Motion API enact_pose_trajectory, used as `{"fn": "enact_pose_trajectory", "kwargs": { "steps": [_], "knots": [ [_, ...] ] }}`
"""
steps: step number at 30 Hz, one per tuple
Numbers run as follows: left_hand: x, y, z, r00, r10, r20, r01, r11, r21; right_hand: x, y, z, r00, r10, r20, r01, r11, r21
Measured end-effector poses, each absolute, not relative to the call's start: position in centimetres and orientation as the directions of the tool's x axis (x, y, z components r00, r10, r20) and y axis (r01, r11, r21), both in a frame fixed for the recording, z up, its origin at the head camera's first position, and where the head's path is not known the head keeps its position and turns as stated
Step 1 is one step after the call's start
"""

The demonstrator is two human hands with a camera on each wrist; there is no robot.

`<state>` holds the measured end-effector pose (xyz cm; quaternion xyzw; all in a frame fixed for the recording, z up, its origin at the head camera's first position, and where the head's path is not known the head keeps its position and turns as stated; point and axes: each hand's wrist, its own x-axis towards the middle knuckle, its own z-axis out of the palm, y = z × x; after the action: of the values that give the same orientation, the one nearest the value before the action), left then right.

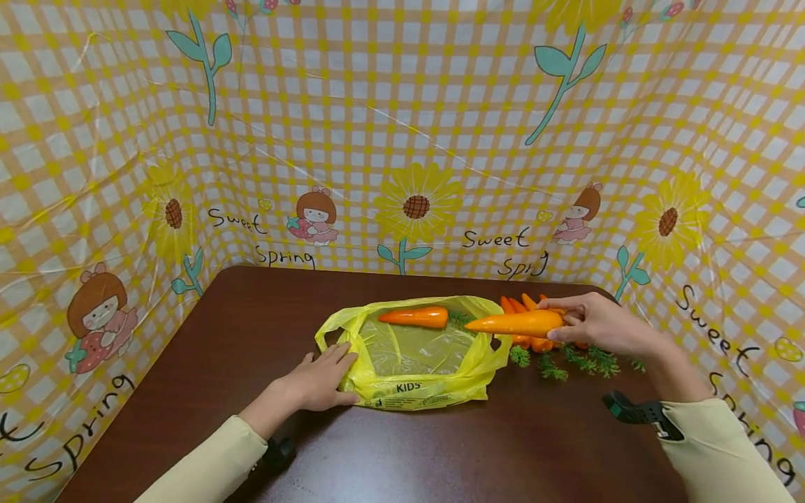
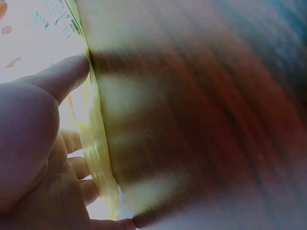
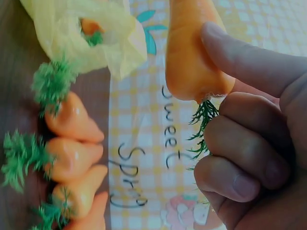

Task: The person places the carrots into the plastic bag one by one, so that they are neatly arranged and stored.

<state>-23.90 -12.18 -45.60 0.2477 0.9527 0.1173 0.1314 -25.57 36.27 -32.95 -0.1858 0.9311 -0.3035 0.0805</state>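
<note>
Carrot [image 1: 516, 323], thick end in right hand [image 1: 606, 327]

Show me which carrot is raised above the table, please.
The carrot pinched in the right hand; other carrots lie lower, inside or beside the yellow bag.

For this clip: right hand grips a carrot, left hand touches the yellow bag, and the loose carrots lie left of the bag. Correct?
Not the side: the head view shows the loose carrots right of the yellow bag. The right hand does grip a carrot, and the left hand does touch the bag.
</note>
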Motion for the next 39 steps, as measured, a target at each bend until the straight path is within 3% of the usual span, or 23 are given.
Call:
{"fn": "enact_pose_trajectory", "kwargs": {
  "steps": [18, 39],
  "knots": [
    [-24.0, -12.3, -45.8, -0.841, 0.508, -0.186, 0.446, 0.846, 0.293, -28.5, 29.4, -33.6, -0.874, -0.486, -0.010, -0.374, 0.686, -0.624],
    [-24.1, -12.1, -45.8, -0.841, 0.506, -0.190, 0.447, 0.848, 0.285, -30.3, 24.1, -36.1, -0.881, -0.473, 0.009, -0.383, 0.703, -0.599]
  ]
}}
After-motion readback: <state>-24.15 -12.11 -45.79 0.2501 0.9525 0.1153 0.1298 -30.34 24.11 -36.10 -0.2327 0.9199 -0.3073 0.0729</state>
